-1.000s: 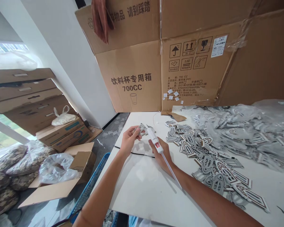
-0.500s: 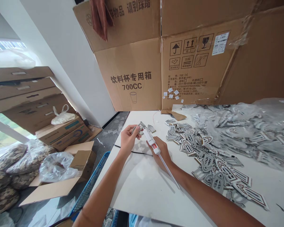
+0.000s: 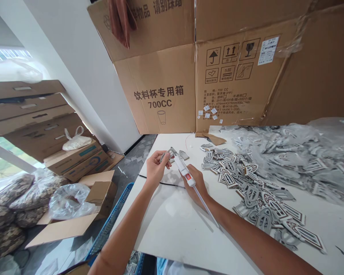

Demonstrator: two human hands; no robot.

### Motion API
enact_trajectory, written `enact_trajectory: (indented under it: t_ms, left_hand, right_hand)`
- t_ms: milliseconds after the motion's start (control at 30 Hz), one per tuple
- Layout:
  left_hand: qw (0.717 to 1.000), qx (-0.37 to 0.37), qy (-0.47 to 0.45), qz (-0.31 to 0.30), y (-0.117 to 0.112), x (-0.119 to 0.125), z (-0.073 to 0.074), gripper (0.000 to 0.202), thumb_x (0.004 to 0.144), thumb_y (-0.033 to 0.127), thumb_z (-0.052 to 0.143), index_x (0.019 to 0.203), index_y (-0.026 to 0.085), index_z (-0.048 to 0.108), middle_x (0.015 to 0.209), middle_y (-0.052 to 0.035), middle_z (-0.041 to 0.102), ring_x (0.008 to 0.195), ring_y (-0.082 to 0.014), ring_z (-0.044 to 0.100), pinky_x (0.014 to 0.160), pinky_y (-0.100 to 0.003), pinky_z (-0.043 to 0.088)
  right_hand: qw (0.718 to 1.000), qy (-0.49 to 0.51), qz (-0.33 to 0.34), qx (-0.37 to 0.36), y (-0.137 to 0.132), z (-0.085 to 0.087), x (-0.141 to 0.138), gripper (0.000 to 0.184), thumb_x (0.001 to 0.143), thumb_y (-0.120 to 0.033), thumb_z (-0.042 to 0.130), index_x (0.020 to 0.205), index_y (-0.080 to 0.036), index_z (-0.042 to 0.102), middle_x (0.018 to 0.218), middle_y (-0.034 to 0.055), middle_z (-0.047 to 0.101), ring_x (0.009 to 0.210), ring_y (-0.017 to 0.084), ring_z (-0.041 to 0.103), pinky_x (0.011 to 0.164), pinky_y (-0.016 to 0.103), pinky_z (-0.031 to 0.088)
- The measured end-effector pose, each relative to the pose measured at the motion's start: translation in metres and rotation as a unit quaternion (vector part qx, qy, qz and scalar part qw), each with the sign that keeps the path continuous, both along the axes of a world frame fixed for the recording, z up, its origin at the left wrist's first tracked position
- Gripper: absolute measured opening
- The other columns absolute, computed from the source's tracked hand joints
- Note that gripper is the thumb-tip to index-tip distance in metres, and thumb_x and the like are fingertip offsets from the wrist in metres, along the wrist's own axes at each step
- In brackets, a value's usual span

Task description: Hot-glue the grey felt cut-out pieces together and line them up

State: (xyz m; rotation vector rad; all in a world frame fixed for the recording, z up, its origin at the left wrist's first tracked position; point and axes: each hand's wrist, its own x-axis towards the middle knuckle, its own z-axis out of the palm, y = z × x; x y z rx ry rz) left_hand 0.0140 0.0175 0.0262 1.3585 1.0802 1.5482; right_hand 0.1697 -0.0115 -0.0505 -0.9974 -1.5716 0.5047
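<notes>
A white hot glue gun (image 3: pixel 182 166) with a long glue stick (image 3: pixel 204 204) out of its back is gripped in my right hand (image 3: pixel 197 182). Its nozzle points up and left, close to a small grey cut-out piece (image 3: pixel 172 151). My left hand (image 3: pixel 155 166) pinches that piece between thumb and fingers, which hide most of it. Just behind the nozzle, another grey cut-out piece (image 3: pixel 184 155) lies on the white table (image 3: pixel 172 221). Whether the nozzle touches the held piece, I cannot tell.
Many grey arched cut-outs (image 3: pixel 250 191) are heaped on the right, with plastic bags (image 3: pixel 292 149) of more behind. Cardboard (image 3: pixel 163 76) stands along the table's back. A black cord (image 3: pixel 172 185) crosses the table. On the left are a blue basket (image 3: pixel 110 221) and an open carton (image 3: pixel 71 229).
Both hands stay almost in place. The glue gun has shifted very slightly relative to the held piece; the piles have not moved.
</notes>
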Motion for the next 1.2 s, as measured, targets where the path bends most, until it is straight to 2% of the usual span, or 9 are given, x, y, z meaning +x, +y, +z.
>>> enact_trajectory:
  t_ms: [233, 433, 633, 800, 933, 1067, 1200]
  left_hand:
    - [1.0, 0.009, 0.009, 0.004, 0.002, -0.001, -0.003, 0.041, 0.081, 0.052, 0.085, 0.094, 0.016, 0.071, 0.07, -0.004, 0.074, 0.053, -0.012, 0.061, 0.052, -0.025, 0.05]
    - [0.998, 0.05, 0.033, 0.034, 0.005, -0.002, -0.006, 0.037, 0.084, 0.051, 0.083, 0.097, 0.018, 0.071, 0.068, -0.0017, 0.071, 0.056, -0.0143, 0.064, 0.057, -0.027, 0.053]
    - [0.979, 0.104, 0.159, 0.08, 0.002, -0.009, -0.004, 0.027, 0.09, 0.048, 0.077, 0.099, 0.023, 0.073, 0.091, -0.0045, 0.077, 0.072, -0.0179, 0.071, 0.065, -0.027, 0.053]
    - [0.958, 0.137, 0.229, 0.106, -0.001, -0.013, -0.001, 0.019, 0.094, 0.042, 0.072, 0.101, 0.025, 0.076, 0.094, -0.0039, 0.078, 0.072, -0.017, 0.069, 0.068, -0.026, 0.048]
    - [0.964, 0.118, 0.213, 0.103, 0.001, -0.014, -0.002, 0.019, 0.093, 0.042, 0.074, 0.1, 0.025, 0.076, 0.092, -0.0033, 0.078, 0.072, -0.0167, 0.067, 0.067, -0.026, 0.046]
    - [0.98, 0.078, 0.155, 0.097, 0.009, -0.015, -0.006, 0.025, 0.088, 0.045, 0.079, 0.098, 0.023, 0.077, 0.087, -0.0031, 0.077, 0.074, -0.0168, 0.067, 0.07, -0.025, 0.048]
    - [0.998, 0.003, 0.059, 0.035, 0.017, -0.017, -0.01, 0.039, 0.084, 0.053, 0.081, 0.105, 0.02, 0.078, 0.097, -0.0077, 0.08, 0.09, -0.0211, 0.071, 0.079, -0.029, 0.052]
  right_hand:
    - [1.0, 0.002, 0.003, 0.002, -0.003, 0.004, 0.001, 0.028, 0.099, -0.023, 0.051, 0.073, -0.024, 0.041, 0.076, -0.0033, 0.044, 0.066, 0.015, 0.047, 0.063, 0.028, 0.034]
    - [1.0, -0.001, 0.007, -0.001, -0.007, 0.012, 0.003, 0.025, 0.102, -0.028, 0.049, 0.078, -0.024, 0.045, 0.079, -0.001, 0.048, 0.071, 0.018, 0.051, 0.066, 0.031, 0.037]
    - [0.999, 0.008, 0.02, -0.027, -0.006, 0.012, 0.004, 0.022, 0.103, -0.035, 0.048, 0.085, -0.023, 0.05, 0.081, 0.0, 0.052, 0.072, 0.019, 0.052, 0.068, 0.032, 0.037]
    - [1.0, -0.01, 0.02, -0.018, -0.004, 0.007, 0.005, 0.017, 0.101, -0.03, 0.048, 0.089, -0.021, 0.055, 0.084, 0.0019, 0.057, 0.078, 0.021, 0.057, 0.071, 0.032, 0.039]
    - [1.0, -0.021, 0.017, -0.012, -0.003, 0.005, 0.004, 0.011, 0.098, -0.024, 0.049, 0.09, -0.021, 0.056, 0.085, 0.0016, 0.057, 0.079, 0.021, 0.058, 0.071, 0.031, 0.039]
    - [1.0, -0.025, 0.01, -0.005, 0.001, 0.001, 0.003, 0.012, 0.1, -0.026, 0.051, 0.089, -0.023, 0.057, 0.083, 0.0004, 0.056, 0.077, 0.02, 0.058, 0.071, 0.031, 0.04]
    - [1.0, -0.013, 0.008, 0.015, 0.004, -0.003, 0.003, 0.012, 0.1, -0.028, 0.053, 0.089, -0.024, 0.057, 0.082, 0.0002, 0.056, 0.076, 0.02, 0.057, 0.07, 0.03, 0.041]
